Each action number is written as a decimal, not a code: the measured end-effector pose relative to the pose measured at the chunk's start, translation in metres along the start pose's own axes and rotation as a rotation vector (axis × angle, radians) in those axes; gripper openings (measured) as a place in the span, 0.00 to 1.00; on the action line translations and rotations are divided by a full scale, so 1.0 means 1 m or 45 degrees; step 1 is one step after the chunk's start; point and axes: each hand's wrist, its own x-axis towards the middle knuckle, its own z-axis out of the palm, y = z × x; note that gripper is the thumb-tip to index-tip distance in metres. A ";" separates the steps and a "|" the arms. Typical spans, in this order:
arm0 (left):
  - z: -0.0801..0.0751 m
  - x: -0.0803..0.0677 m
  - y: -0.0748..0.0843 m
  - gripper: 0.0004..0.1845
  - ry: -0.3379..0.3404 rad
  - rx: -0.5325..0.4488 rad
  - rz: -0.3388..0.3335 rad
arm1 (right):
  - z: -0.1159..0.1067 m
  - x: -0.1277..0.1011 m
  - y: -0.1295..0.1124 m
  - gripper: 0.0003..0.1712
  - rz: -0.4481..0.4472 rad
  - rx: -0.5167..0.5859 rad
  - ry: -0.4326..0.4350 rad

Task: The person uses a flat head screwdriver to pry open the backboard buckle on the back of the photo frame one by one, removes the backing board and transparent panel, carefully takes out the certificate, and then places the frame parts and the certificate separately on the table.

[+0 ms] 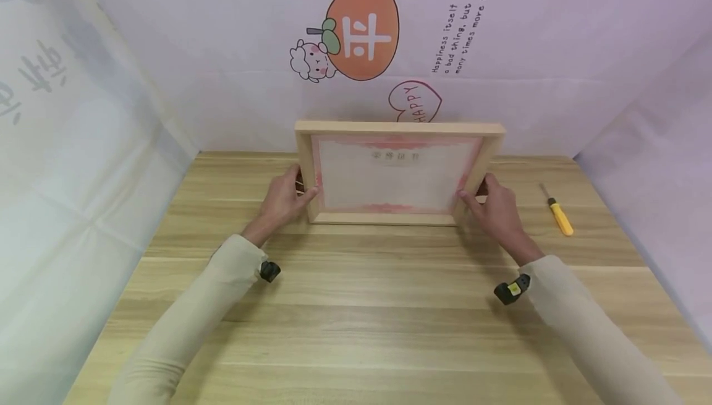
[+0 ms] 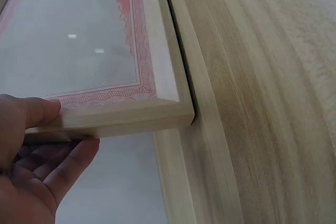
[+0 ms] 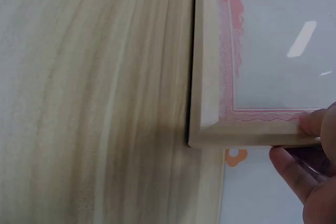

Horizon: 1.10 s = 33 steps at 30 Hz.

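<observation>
Head cam: wooden table fills the lower view, w/ a printed backdrop standing behind its far edge. A wooden picture frame sits near the table's far edge, its bottom rail on the wood, tilted so its front faces the person; a red-bordered certificate shows inside. Left hand grips the frame's left side, thumb on the front, fingers curled behind. Right hand grips the frame's right side the same way. Wrist cams confirm: thumb over the front rail, fingers wrapped round the back. A yellow-handled screwdriver lies on the table, right of the frame, apart from the right hand.
</observation>
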 end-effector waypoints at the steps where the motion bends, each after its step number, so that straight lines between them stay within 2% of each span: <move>1: 0.000 0.000 0.000 0.22 0.006 0.012 0.011 | 0.001 0.000 0.001 0.24 -0.007 0.010 0.019; 10: 0.007 -0.004 0.001 0.24 0.139 0.058 0.029 | 0.009 -0.005 0.004 0.25 -0.053 0.039 0.108; 15: 0.010 -0.008 -0.001 0.23 0.208 0.012 0.081 | 0.012 -0.009 0.007 0.24 -0.058 0.061 0.141; 19: 0.011 -0.011 -0.002 0.21 0.228 -0.043 0.081 | 0.012 -0.011 0.007 0.22 -0.062 0.082 0.162; 26: 0.006 -0.015 -0.001 0.17 0.189 -0.114 0.038 | 0.001 -0.013 0.004 0.19 -0.123 0.132 0.176; 33: -0.004 -0.024 0.003 0.17 0.072 -0.134 -0.037 | -0.015 -0.019 0.004 0.17 -0.070 0.129 0.040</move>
